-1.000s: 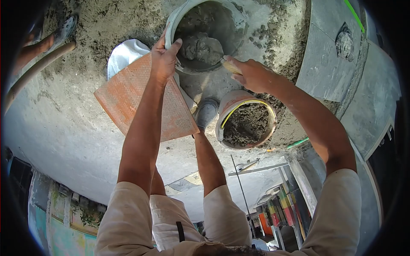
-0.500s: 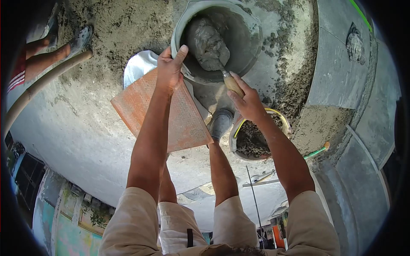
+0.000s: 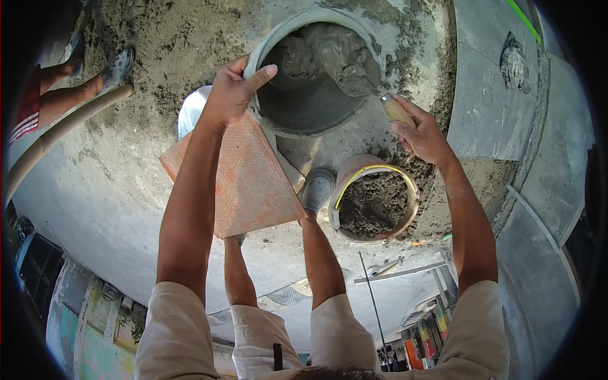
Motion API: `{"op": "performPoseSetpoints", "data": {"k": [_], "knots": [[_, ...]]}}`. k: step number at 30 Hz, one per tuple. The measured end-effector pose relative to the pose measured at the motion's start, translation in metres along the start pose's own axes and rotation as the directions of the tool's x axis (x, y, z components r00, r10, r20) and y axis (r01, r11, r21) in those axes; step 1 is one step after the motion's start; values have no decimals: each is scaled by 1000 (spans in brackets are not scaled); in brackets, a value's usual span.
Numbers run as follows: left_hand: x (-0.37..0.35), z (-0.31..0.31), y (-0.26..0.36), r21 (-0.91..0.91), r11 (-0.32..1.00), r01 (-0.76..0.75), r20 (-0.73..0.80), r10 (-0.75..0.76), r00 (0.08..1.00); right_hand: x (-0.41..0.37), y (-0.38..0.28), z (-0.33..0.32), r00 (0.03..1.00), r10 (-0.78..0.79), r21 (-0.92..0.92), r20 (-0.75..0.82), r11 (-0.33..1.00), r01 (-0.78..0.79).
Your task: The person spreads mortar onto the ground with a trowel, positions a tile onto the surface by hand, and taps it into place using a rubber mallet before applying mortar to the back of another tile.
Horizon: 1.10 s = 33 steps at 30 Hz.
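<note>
My left hand (image 3: pixel 237 88) grips the near left rim of a grey bucket (image 3: pixel 251 60), its thumb lying over the edge. Wet grey mortar (image 3: pixel 332 50) is heaped at the far and right side inside it. My right hand (image 3: pixel 421 130) is wrapped around the wooden handle of a trowel (image 3: pixel 398 111). The trowel's blade is inside the bucket by the right wall, mostly hidden under mortar. Beneath my left forearm is a reddish-brown textured tile (image 3: pixel 259 183), partly covered by the arm.
A smaller bucket (image 3: pixel 334 218) with a yellow handle holds dark, crumbly mix. A pale bag or cloth (image 3: pixel 193 113) lies behind the tile. At left are another person's feet (image 3: pixel 117 69) and a long wooden pole (image 3: pixel 69 123). Grey slabs (image 3: pixel 494 107) lie at right.
My right hand and the trowel have moved right across the bucket, and the mortar lump has shifted right with the blade. My left hand stays on the rim.
</note>
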<state>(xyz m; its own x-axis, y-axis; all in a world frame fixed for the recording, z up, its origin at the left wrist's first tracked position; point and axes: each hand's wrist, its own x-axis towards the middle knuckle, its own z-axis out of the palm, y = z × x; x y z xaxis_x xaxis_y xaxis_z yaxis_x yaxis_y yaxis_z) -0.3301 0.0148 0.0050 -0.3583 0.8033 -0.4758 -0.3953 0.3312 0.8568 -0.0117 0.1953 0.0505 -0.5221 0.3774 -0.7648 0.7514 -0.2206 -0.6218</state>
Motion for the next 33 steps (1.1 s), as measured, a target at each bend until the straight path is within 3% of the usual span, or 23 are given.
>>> {"op": "performPoseSetpoints", "data": {"k": [1,3,5,8,10,11,12,15,18,19,21,22,23,24,25,26,27,29,31,33], "knots": [[2,0,0,9,1000,0,2,0,1000,0,-2,-3,1000,-3,66,0,998,3],[8,3,-1,17,995,95,1,-95,995,-2,-6,-2,1000,5,28,-18,1000,-4],[10,9,-7,16,995,99,-10,-99,995,-1,6,0,996,-70,18,-61,997,71],[17,16,-18,-195,963,185,-12,-191,981,-7,19,1,993,-83,35,-83,996,86],[21,25,-22,-202,962,183,-41,-195,980,-15,24,2,991,-83,28,-109,996,87],[20,29,-25,-212,959,187,-66,-205,976,-23,24,2,983,-117,12,-139,993,120],[27,30,-43,-390,912,127,7,-135,991,-30,22,4,973,-155,-7,-169,988,156],[30,16,-74,-492,856,159,-9,-187,982,-64,25,18,949,-241,-54,-204,970,235],[25,-1,-73,-360,902,237,19,-247,969,-112,35,51,945,-275,-172,-177,954,246],[15,-5,-63,-14,954,298,-61,-298,952,-129,37,68,945,-279,-176,-170,952,250],[20,-32,-94,176,951,253,10,-259,966,-170,46,111,972,-177,-154,-158,976,153],[22,-48,-93,468,814,346,-35,-373,927,-189,50,137,976,-134,-160,-174,981,106],[13,-62,-91,460,821,339,-36,-363,931,-205,52,165,977,-95,-168,-192,984,62],[0,-78,-90,599,790,129,-45,-128,991,-221,49,193,981,-24,-147,-194,989,-5],[-14,-95,-86,721,689,-68,-18,117,993,-232,45,222,980,42,-127,-195,990,-68],[-41,-110,-68,580,814,20,-71,26,997,-239,44,252,972,-43,-208,-232,978,-6],[-64,-133,-72,613,789,38,-165,80,983,-242,51,281,955,-140,-262,-261,963,70],[-117,-186,-94,648,752,121,-388,189,902,-238,62,331,949,-141,-347,-280,937,37],[-184,-233,-123,609,741,283,-581,173,795,-222,76,372,909,-279,-524,-310,848,81],[-246,-273,-177,533,723,439,-674,49,737,-202,87,401,885,-355,-711,-301,702,40]]}}
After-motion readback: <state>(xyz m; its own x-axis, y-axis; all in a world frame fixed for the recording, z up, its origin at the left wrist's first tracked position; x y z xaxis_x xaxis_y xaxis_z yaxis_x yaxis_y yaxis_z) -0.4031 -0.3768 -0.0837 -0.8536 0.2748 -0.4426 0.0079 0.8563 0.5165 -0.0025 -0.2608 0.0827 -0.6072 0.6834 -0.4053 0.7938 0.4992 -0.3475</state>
